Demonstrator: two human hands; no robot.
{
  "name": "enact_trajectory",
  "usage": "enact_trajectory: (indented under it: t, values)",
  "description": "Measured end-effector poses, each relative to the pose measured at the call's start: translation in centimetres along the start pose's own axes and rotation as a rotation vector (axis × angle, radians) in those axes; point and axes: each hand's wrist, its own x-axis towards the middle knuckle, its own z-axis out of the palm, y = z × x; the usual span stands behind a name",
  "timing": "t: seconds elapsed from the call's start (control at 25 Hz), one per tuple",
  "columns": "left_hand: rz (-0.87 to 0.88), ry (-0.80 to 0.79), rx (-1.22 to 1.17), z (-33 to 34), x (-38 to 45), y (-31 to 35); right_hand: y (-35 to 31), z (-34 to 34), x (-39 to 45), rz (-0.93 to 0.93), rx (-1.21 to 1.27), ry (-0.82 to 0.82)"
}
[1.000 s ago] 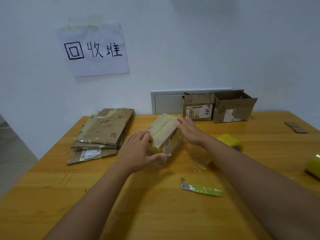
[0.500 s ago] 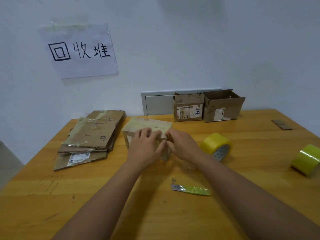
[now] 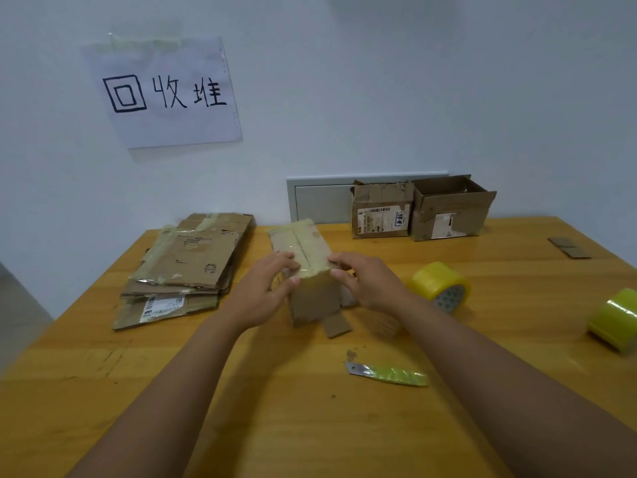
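Note:
A small taped cardboard box [image 3: 303,250] stands in the middle of the wooden table [image 3: 103,391], its taped seam facing up and a loose flap hanging at its near bottom. My left hand [image 3: 265,294] grips its near left corner, fingers on top and thumb on the front face. On the near right corner my right hand [image 3: 368,284] holds the box the same way. A knife blade wrapped in yellow-green tape [image 3: 389,374] lies on the table in front of my right arm.
A stack of flattened cardboard boxes [image 3: 186,267] lies at the left. Two open boxes [image 3: 420,208] stand against the back wall. A yellow tape roll [image 3: 441,284] lies right of my hand, another tape roll [image 3: 613,319] at the right edge. Cardboard scraps [image 3: 568,246] lie far right.
The box has been turned so its long taped top runs away from me and it stands taller. Both hands shifted to its near top corners.

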Motion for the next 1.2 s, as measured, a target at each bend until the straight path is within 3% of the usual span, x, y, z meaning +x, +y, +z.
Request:
enact_trajectory:
  t: [0.28, 0.48, 0.56, 0.68, 0.8, 1.0, 1.2]
  values:
    - [-0.001, 0.015, -0.106, 0.7, -2.0, -0.5, -0.8, 2.0, -1.2, -0.095, 0.015, 0.08]
    - [-0.046, 0.063, -0.156, 1.4, -1.9, -0.2, -1.1, 0.0, -1.6, -0.032, 0.004, -0.039]
    - [-0.07, 0.123, -0.022, 1.7, -1.7, 0.0, -0.3, -1.6, -2.4, 0.009, -0.192, -0.067]
    - [-0.087, 0.255, 0.18, 2.3, -1.7, 0.7, 1.8, -4.2, -3.4, 0.08, -0.748, -0.158]
    - [0.04, 0.322, 0.274, 3.4, -1.6, 1.5, 2.9, -5.6, -4.2, 0.161, -0.935, -0.286]
    - [0.004, 0.295, 0.437, 4.2, -1.1, 2.2, 2.9, -6.3, -4.7, 0.19, -0.939, -0.332]
    - [0.047, 0.343, 0.507, 5.1, -0.7, 2.3, 3.2, -6.8, -5.1, 0.193, -0.802, -0.25]
